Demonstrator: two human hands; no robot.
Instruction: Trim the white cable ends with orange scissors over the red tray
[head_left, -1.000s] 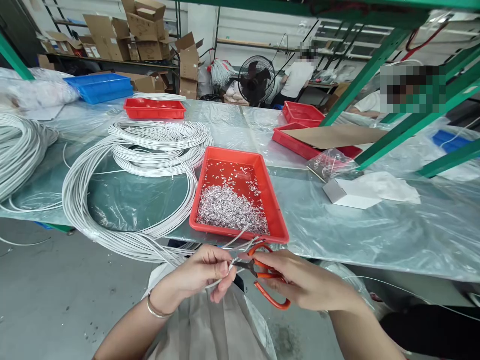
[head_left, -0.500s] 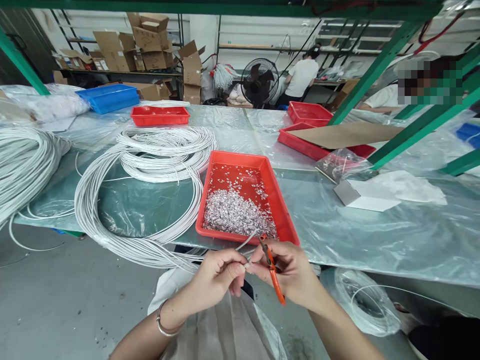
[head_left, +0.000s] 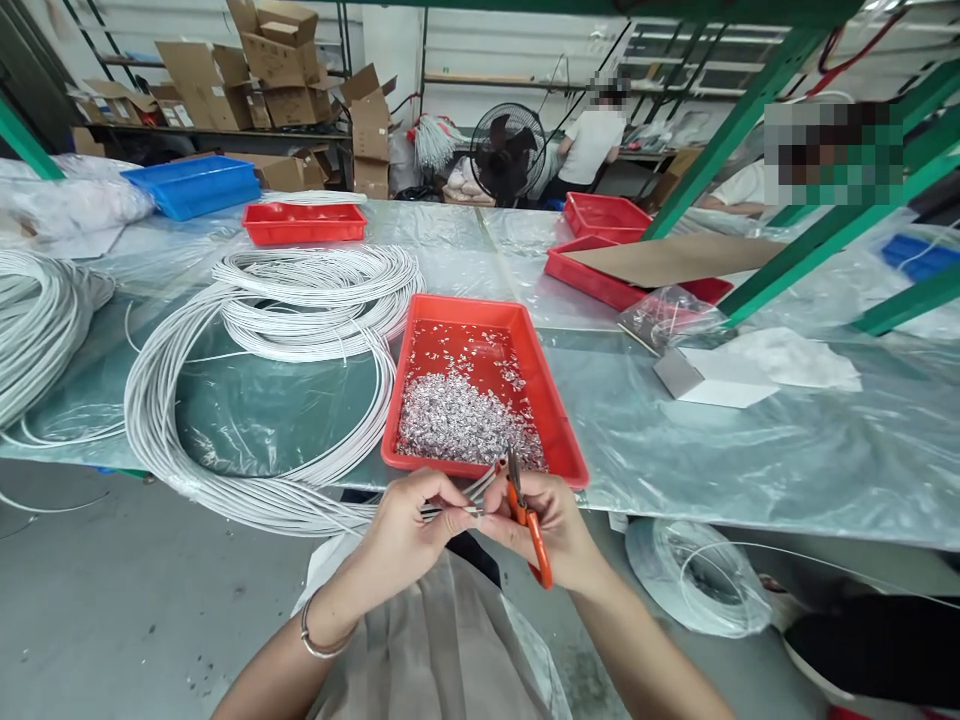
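At the lower centre of the frame, the person's left hand (head_left: 420, 522) pinches a thin cable end (head_left: 474, 511) between thumb and fingertips. The right hand (head_left: 551, 520) is curled around orange-handled scissors (head_left: 537, 540), blades pointing up, its thumb right by that cable end; whether it grips it too, I can't tell. Just beyond both hands, a red tray (head_left: 559, 415) sits mid-frame on the plastic-covered table (head_left: 690, 460), small silvery pieces (head_left: 461, 415) heaped toward its near side. White cable coils (head_left: 154, 400) lie left of it.
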